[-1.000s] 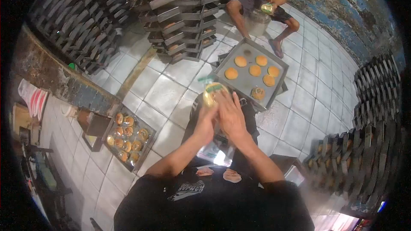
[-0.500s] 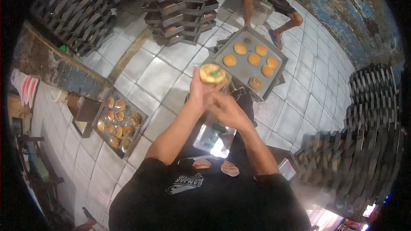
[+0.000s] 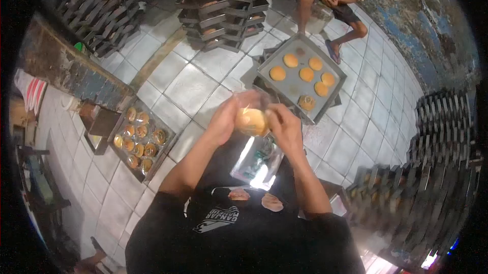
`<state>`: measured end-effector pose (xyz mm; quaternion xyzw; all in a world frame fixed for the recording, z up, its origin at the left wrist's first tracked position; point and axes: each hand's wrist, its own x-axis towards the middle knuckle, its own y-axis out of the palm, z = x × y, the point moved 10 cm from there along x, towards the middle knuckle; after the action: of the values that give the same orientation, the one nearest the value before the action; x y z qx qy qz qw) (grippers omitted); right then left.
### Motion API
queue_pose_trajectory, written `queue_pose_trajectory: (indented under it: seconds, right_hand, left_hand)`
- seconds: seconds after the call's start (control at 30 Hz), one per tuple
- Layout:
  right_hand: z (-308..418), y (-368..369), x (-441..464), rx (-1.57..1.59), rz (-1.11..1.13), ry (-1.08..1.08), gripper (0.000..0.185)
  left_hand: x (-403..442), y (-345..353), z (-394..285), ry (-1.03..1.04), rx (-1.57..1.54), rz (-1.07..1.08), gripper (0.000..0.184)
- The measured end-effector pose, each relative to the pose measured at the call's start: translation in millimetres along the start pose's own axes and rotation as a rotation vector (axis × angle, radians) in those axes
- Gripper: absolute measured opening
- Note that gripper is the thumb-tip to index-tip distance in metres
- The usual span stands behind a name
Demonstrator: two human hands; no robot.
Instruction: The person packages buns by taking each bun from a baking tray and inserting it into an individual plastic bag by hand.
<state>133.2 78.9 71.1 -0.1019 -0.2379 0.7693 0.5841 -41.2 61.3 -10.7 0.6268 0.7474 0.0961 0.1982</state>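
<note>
A round golden bun in a clear plastic bag sits between the left hand, fingers clamped around its side, and the right hand, fingers pinching the bag's edge. Its browned face points upward; being round, it shows no clear long axis. A light, even grip should avoid crushing it.

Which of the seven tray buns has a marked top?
The bun lowest in frame on the tray: its top looks patchy brown, the other six plain golden.
</note>
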Motion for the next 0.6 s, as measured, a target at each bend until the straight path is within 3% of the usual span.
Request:
queue_pose_trajectory:
  seconds: [0.03, 0.07, 0.17, 0.2, 0.23, 0.3, 0.37, 0.4, 0.43, 0.5, 0.53, 0.57, 0.6]
  right_hand:
    - [-1, 1, 2, -0.003, 0.012, -0.016, 0.022]
    - [-6, -1, 7, -0.029, -0.016, 0.015, 0.023]
    - [-10, -3, 13, -0.1, -0.041, 0.025, 0.027]
    - [7, -7, 12, -0.097, -0.083, -0.101, 0.028]
    - [25, -9, 10, -0.094, -0.12, -0.228, 0.029]
    - [37, -16, 13, -0.056, -0.16, -0.239, 0.03]
    - [-13, -19, 34, 0.089, -0.104, 0.116, 0.028]
    - [-32, -18, 39, 0.377, -0.077, 0.269, 0.026]
    - [-37, -21, 36, 0.382, -0.08, 0.273, 0.026]
    - [-62, -2, 16, 0.559, 0.044, 0.417, 0.026]
    - [-78, 8, 2, 0.562, 0.096, 0.451, 0.026]
    - [-95, 17, -13, 0.562, 0.098, 0.456, 0.026]
    - [-113, 34, -32, 0.604, 0.135, 0.523, 0.027]
  left_hand:
    - [-1, 15, 5, -0.073, -0.098, 0.196, 0.051]
    - [0, 14, -7, 0.034, -0.036, 0.076, 0.036]
    - [2, 1, -14, 0.182, 0.111, -0.065, 0.026]
    - [3, 1, -21, 0.25, 0.085, -0.122, 0.022]
    - [5, 4, -23, 0.253, 0.082, -0.119, 0.022]
    - [1, 4, -33, 0.221, 0.125, -0.165, 0.025]
    - [10, -13, -35, 0.252, 0.184, -0.258, 0.025]
    - [11, -23, -43, 0.305, 0.238, -0.344, 0.026]
    - [8, -25, -44, 0.302, 0.244, -0.341, 0.026]
    - [-27, -10, -82, 0.657, 0.634, -0.344, 0.025]
    - [-26, -23, -58, 0.508, 0.557, -0.313, 0.025]
    - [-28, -34, -42, 0.503, 0.557, -0.315, 0.025]
    - [-18, -50, 2, 0.228, 0.383, -0.262, 0.024]
